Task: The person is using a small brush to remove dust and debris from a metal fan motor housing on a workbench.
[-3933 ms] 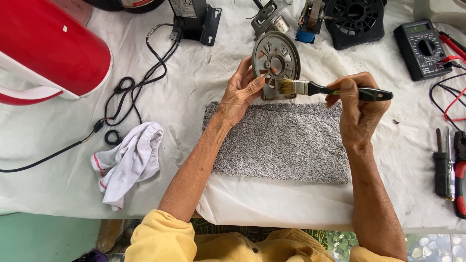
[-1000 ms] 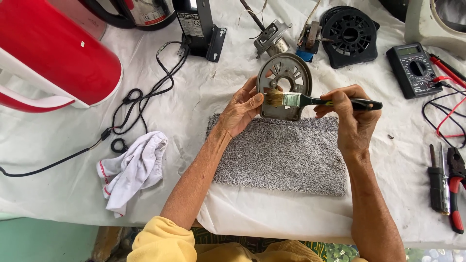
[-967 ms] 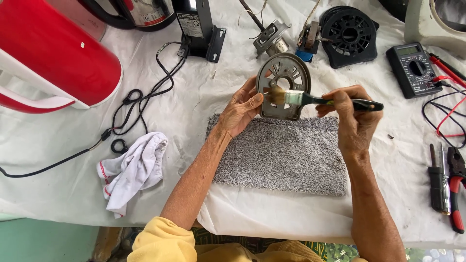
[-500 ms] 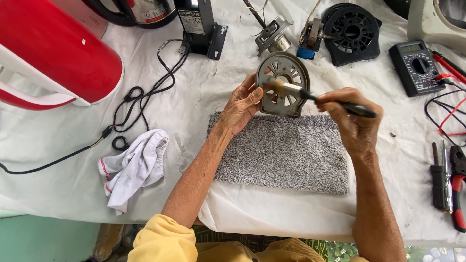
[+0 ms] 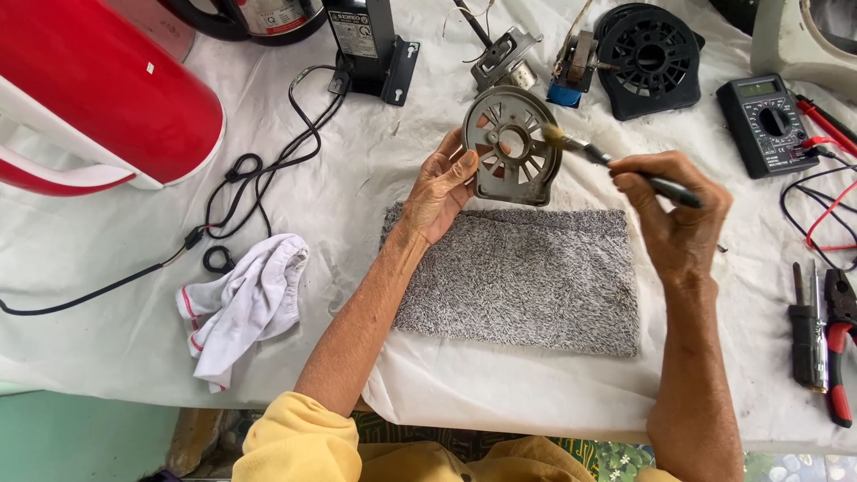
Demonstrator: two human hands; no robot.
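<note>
My left hand [image 5: 439,186] holds a round grey metal motor cover [image 5: 512,145] with slotted vents, upright above the far edge of a grey towel mat [image 5: 522,278]. My right hand [image 5: 671,212] grips a small paintbrush [image 5: 616,163] by its black handle. The pale bristles touch the cover's upper right rim.
A large red appliance [image 5: 98,89] stands at the far left, a black cable [image 5: 259,178] and a white rag [image 5: 245,303] beside it. At the back lie a black fan housing [image 5: 649,58] and motor parts [image 5: 504,54]. A multimeter [image 5: 768,112], screwdriver [image 5: 802,326] and pliers [image 5: 839,344] lie right.
The brush has moved from the cover's centre to its upper right rim, and my right hand has tilted the handle down to the right. The cover stays in my left hand.
</note>
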